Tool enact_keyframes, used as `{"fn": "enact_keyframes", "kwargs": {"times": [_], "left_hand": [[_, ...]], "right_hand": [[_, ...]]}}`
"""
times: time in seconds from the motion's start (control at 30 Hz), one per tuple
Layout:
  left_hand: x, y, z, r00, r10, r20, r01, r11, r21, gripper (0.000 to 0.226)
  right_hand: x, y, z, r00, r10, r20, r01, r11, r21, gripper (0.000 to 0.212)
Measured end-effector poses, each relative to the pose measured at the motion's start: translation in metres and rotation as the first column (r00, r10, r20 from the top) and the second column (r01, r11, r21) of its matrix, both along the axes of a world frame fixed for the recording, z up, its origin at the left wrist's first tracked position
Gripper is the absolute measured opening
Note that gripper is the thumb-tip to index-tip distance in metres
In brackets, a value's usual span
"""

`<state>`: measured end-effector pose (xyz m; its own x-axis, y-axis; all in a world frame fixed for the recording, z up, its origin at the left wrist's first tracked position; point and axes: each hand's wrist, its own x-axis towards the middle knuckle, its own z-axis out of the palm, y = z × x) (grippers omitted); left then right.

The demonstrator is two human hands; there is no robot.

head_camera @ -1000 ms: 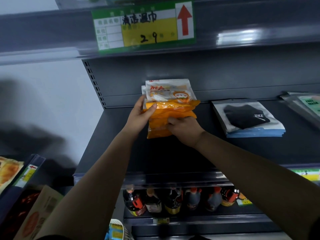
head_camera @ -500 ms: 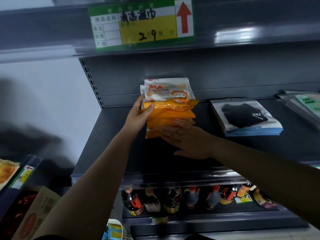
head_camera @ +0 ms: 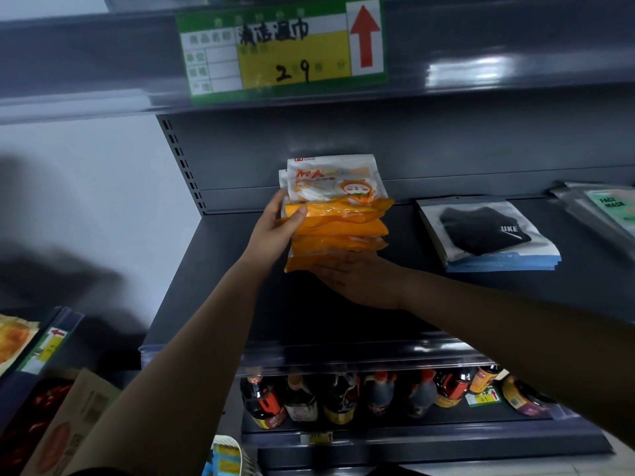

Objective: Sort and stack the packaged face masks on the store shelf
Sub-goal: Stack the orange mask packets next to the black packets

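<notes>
A stack of orange-and-white face mask packs [head_camera: 338, 214] stands tilted up on the dark grey shelf [head_camera: 240, 304], near its back left. My left hand [head_camera: 275, 231] grips the stack's left edge, thumb on the front. My right hand [head_camera: 357, 280] lies flat with straight fingers under the stack's lower front edge. A second pile of packs showing a black mask [head_camera: 484, 235] lies flat to the right. A green-labelled mask pack [head_camera: 604, 207] leans at the far right edge.
A green and yellow price tag [head_camera: 281, 46] hangs on the shelf above. Dark sauce bottles [head_camera: 343, 396] fill the shelf below. Snack packets and a cardboard box [head_camera: 62, 424] sit at lower left. A white wall lies left of the shelving.
My right hand has let go of the stack's front, opened flat and slid under its lower edge. The left hand keeps its grip on the left side.
</notes>
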<state>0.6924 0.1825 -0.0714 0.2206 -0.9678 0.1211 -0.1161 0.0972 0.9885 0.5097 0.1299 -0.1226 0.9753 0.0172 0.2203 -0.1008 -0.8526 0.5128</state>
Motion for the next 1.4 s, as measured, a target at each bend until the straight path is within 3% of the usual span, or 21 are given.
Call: {"fn": "enact_keyframes", "kwargs": {"times": [0.13, 0.23, 0.3, 0.4, 0.47, 0.57, 0.63, 0.7, 0.77, 0.8, 0.87, 1.1, 1.2, 1.27, 1.3, 1.33, 1.37, 1.4], "left_hand": [[-0.001, 0.001, 0.002, 1.000, -0.020, 0.007, 0.020, 1.000, 0.013, 0.037], [-0.001, 0.000, 0.000, 1.000, -0.016, 0.011, 0.015, 1.000, 0.011, 0.032], [-0.001, 0.000, -0.002, 1.000, -0.014, -0.002, 0.014, 1.000, 0.016, 0.028], [-0.002, -0.001, -0.005, 0.999, 0.006, -0.041, -0.005, 0.999, 0.039, 0.031], [-0.002, -0.002, -0.006, 0.996, 0.035, -0.086, -0.029, 0.997, 0.078, 0.045], [-0.006, -0.006, -0.006, 0.983, 0.038, -0.182, -0.013, 0.991, 0.136, 0.054], [-0.009, -0.008, -0.004, 0.974, 0.031, -0.226, 0.003, 0.988, 0.152, 0.044], [-0.009, -0.011, -0.002, 0.953, 0.030, -0.302, 0.025, 0.984, 0.176, 0.040], [-0.007, -0.015, -0.001, 0.926, 0.036, -0.377, 0.045, 0.978, 0.203, 0.052], [-0.007, -0.016, 0.001, 0.916, 0.047, -0.398, 0.047, 0.974, 0.223, 0.056], [-0.006, -0.019, 0.005, 0.898, 0.062, -0.435, 0.067, 0.959, 0.275, 0.058], [-0.013, -0.026, 0.008, 0.884, 0.146, -0.444, 0.033, 0.928, 0.371, 0.051], [-0.007, -0.026, 0.004, 0.890, 0.126, -0.438, 0.050, 0.929, 0.367, 0.058], [-0.006, -0.023, 0.004, 0.913, 0.160, -0.376, -0.032, 0.945, 0.325, 0.058], [-0.007, -0.020, 0.004, 0.928, 0.204, -0.310, -0.120, 0.955, 0.270, 0.060], [-0.009, -0.016, 0.005, 0.947, 0.251, -0.200, -0.218, 0.961, 0.172, 0.064], [-0.012, -0.009, 0.007, 0.956, 0.292, -0.015, -0.291, 0.956, 0.020, 0.067], [-0.015, -0.003, 0.010, 0.912, 0.332, 0.241, -0.301, 0.941, -0.155, 0.068]], "right_hand": [[0.007, -0.003, -0.004, 0.999, -0.041, 0.015, 0.041, 0.999, -0.011, 0.063], [-0.003, 0.001, 0.005, 0.994, 0.081, 0.068, -0.077, 0.996, -0.048, 0.054], [-0.013, 0.009, 0.018, 0.955, 0.153, 0.254, -0.134, 0.987, -0.089, 0.035], [-0.029, 0.014, 0.040, 0.809, -0.094, 0.580, 0.010, 0.989, 0.146, 0.031], [-0.033, 0.004, 0.048, 0.689, -0.346, 0.637, 0.087, 0.912, 0.401, 0.037], [-0.029, -0.012, 0.062, 0.477, -0.697, 0.535, 0.006, 0.612, 0.791, 0.050], [-0.022, -0.018, 0.073, 0.378, -0.859, 0.344, -0.237, 0.269, 0.933, 0.055], [-0.018, -0.031, 0.073, 0.396, -0.915, 0.082, -0.497, -0.138, 0.857, 0.058], [-0.017, -0.037, 0.071, 0.516, -0.848, -0.120, -0.586, -0.451, 0.673, 0.065], [-0.018, -0.039, 0.069, 0.565, -0.807, -0.172, -0.598, -0.544, 0.588, 0.068], [-0.019, -0.040, 0.067, 0.606, -0.769, -0.205, -0.617, -0.617, 0.489, 0.067], [-0.011, -0.046, 0.068, 0.623, -0.766, -0.158, -0.642, -0.616, 0.456, 0.068], [-0.013, -0.046, 0.068, 0.600, -0.781, -0.174, -0.660, -0.606, 0.444, 0.072], [-0.016, -0.044, 0.066, 0.549, -0.819, -0.165, -0.691, -0.556, 0.461, 0.076], [-0.020, -0.042, 0.061, 0.485, -0.868, -0.109, -0.709, -0.463, 0.531, 0.074], [-0.026, -0.036, 0.058, 0.398, -0.917, 0.018, -0.697, -0.289, 0.656, 0.069], [-0.033, -0.025, 0.057, 0.315, -0.926, 0.208, -0.602, -0.025, 0.798, 0.062], [-0.042, -0.014, 0.057, 0.314, -0.839, 0.445, -0.408, 0.305, 0.861, 0.058]]}}
